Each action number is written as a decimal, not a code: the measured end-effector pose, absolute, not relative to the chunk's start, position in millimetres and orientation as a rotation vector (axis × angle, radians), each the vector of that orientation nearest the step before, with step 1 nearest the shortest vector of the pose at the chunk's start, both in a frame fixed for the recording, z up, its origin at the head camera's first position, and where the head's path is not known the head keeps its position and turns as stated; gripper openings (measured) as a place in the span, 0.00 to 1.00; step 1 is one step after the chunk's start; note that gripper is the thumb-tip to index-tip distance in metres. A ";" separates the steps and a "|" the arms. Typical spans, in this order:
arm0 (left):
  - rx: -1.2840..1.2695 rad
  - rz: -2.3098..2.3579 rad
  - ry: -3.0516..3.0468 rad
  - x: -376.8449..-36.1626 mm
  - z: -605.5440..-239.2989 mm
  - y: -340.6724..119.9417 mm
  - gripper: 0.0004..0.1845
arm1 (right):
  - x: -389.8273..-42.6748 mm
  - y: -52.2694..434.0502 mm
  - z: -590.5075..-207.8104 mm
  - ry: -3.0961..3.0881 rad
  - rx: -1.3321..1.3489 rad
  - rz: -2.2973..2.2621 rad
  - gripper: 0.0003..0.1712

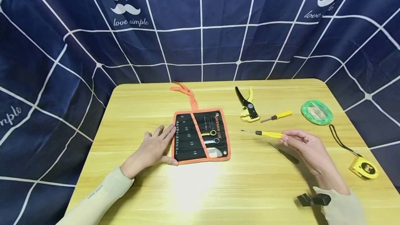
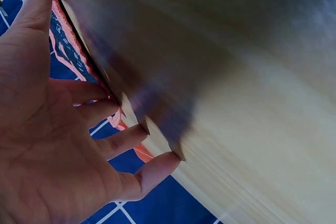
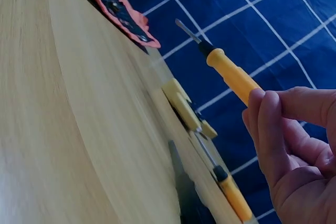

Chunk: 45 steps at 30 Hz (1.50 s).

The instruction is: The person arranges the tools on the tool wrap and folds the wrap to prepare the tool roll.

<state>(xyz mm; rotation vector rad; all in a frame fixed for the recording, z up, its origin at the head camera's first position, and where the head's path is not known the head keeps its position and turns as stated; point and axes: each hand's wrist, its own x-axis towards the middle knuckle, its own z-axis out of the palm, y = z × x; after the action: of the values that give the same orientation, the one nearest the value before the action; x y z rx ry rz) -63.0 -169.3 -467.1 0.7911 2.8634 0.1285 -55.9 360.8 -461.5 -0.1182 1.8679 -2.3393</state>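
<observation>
- Right hand (image 1: pixel 307 147) pinches a yellow screwdriver (image 1: pixel 265 134), lifted clear of the tabletop (image 1: pixel 250 183).
- Left hand (image 1: pixel 154 147), fingers flat, steadies the wrench roll (image 1: pixel 200 136).
- Second screwdriver (image 1: pixel 276 116) not yet picked up.

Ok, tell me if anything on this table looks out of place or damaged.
Nothing stands out. The tool roll lies flat and open under the left hand, the right hand holds a yellow screwdriver, and the other tools lie intact on the table.

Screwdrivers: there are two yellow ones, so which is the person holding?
The longer screwdriver, lifted in the right hand, tip toward the pouch. The shorter one lies untouched beside the cutter.
</observation>
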 end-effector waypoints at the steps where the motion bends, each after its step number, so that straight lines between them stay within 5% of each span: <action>1: 0.792 0.124 2.863 -63.3 -467.0 -169.1 0.69 | -57.2 357.8 -461.1 1.878 -0.097 -2.328 0.15; 16: 0.809 0.131 2.855 -63.9 -466.8 -172.6 0.69 | -81.5 315.3 -464.8 1.923 0.064 -2.180 0.08; 25: 0.839 0.166 2.843 -63.6 -465.6 -177.8 0.65 | -99.2 292.3 -466.3 2.067 0.030 -2.045 0.22; 45: 0.801 0.186 2.855 -63.6 -464.4 -172.7 0.66 | -132.2 240.2 -482.3 2.090 -0.109 -1.994 0.20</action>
<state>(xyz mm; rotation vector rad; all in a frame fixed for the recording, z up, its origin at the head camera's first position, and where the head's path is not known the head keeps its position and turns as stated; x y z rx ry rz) -63.6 -172.7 -464.4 0.8013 2.8555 0.1855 -132.2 240.2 -482.3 -0.1088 2.0901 -1.9943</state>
